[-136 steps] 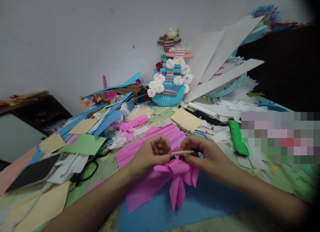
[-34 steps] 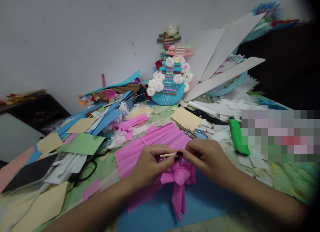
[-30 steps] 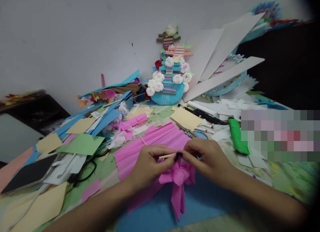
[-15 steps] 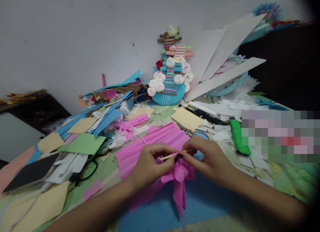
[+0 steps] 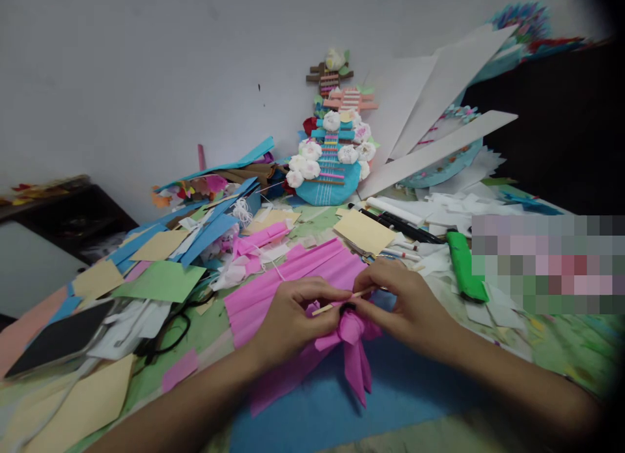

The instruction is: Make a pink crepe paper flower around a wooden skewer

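Both hands meet over the table in front of me, fingers pinched together. My left hand (image 5: 300, 313) grips one end of a thin wooden stick (image 5: 323, 308) along with a pink crepe paper flower (image 5: 352, 332). My right hand (image 5: 405, 303) pinches the stick's other part and the paper edge at the top of the flower. The petals hang below the fingers, one long strip pointing down. Behind the hands lies a larger pleated sheet of pink crepe paper (image 5: 273, 290), and under them a blue sheet (image 5: 312, 420). The fingertips hide where the paper meets the stick.
Scissors (image 5: 364, 252), a cream card (image 5: 364, 230), black pens (image 5: 405, 224) and a green roll (image 5: 466, 267) lie beyond the hands. A phone (image 5: 58, 339) and paper pieces (image 5: 161, 280) cover the left. A blue paper instrument with white flowers (image 5: 328, 186) leans against the wall.
The pink flower has turned slightly, its hanging strip swinging to the right. The stick has tilted a little between the fingers, and both hands keep their hold.
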The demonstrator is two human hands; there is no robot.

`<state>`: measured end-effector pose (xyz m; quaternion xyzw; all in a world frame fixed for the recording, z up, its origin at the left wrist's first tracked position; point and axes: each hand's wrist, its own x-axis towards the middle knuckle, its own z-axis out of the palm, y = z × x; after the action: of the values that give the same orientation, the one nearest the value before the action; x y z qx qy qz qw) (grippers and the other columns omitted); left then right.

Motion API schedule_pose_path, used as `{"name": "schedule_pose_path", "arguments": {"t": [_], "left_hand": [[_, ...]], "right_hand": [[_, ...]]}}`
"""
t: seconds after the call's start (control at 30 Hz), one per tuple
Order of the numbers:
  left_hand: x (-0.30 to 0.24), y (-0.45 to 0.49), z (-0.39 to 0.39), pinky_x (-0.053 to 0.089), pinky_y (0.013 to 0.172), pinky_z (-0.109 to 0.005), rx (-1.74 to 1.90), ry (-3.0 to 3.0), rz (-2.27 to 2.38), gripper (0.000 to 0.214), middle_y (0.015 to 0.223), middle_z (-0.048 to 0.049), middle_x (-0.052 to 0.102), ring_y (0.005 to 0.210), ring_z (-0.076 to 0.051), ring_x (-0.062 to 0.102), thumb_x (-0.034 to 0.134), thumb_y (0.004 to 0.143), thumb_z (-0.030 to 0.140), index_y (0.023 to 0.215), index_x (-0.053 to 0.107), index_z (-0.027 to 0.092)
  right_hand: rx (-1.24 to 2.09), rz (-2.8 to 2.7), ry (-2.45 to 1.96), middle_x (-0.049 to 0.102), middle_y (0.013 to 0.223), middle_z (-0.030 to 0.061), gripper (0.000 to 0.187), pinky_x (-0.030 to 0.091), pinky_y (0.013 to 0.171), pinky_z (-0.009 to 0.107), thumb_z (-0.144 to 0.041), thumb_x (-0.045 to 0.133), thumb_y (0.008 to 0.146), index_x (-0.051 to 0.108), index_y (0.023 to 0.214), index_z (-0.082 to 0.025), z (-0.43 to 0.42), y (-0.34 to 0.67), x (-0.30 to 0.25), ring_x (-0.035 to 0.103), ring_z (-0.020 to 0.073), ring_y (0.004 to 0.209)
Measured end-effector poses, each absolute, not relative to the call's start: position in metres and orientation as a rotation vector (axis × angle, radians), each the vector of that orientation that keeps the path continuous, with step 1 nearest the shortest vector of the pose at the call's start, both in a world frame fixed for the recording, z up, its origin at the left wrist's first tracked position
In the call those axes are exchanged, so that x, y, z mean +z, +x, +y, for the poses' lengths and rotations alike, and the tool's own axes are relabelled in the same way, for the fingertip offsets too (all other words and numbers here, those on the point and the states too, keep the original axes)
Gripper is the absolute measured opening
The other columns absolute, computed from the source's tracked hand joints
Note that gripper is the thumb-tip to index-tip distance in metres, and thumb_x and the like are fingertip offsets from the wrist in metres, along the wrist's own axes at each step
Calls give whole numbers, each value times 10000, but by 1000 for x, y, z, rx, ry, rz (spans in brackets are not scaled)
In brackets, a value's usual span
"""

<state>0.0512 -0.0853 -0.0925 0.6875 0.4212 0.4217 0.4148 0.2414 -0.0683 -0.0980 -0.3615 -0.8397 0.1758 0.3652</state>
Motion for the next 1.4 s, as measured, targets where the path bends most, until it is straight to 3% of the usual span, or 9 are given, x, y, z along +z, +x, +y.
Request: {"name": "schedule_pose_path", "arguments": {"t": [0.3, 0.47, 0.6, 0.73, 1.4], "left_hand": [[-94, 51, -83, 478, 625, -243, 1030, 1809, 1106, 187, 754, -78, 710, 688, -157, 634, 609, 724, 105, 836, 755, 142], [-92, 53, -85, 510, 689, -258, 992, 1661, 1147, 192, 828, -94, 721, 760, -180, 658, 632, 715, 150, 876, 729, 111], [-92, 54, -86, 490, 620, -216, 962, 1588, 1154, 220, 757, -60, 705, 671, -141, 634, 618, 716, 158, 910, 710, 108], [-92, 53, -86, 488, 637, -209, 959, 1534, 1140, 158, 774, -58, 708, 685, -135, 630, 608, 723, 168, 827, 709, 106], [-83, 51, -87, 465, 606, -203, 906, 1670, 1088, 171, 771, -74, 719, 688, -147, 631, 604, 719, 156, 834, 714, 95]], "right_hand": [[311, -2387, -1013, 626, 745, 28, 222, 294, 699, 312, -329, 500, 905, 606, 808, -159, -64, 246, -103, 538, 158, 700], [334, -2302, -1090, 613, 654, 0, 263, 252, 678, 305, -344, 537, 882, 591, 702, -159, -65, 244, -103, 528, 141, 644], [340, -2257, -1081, 591, 592, -18, 305, 221, 676, 311, -344, 541, 876, 566, 642, -149, -66, 242, -102, 485, 111, 567], [319, -2247, -1081, 569, 548, -25, 349, 211, 669, 312, -345, 526, 883, 546, 596, -149, -67, 241, -102, 431, 99, 518], [330, -2086, -1043, 569, 574, -46, 276, 217, 671, 297, -363, 677, 781, 584, 637, -148, -66, 239, -110, 435, 98, 549]]}}
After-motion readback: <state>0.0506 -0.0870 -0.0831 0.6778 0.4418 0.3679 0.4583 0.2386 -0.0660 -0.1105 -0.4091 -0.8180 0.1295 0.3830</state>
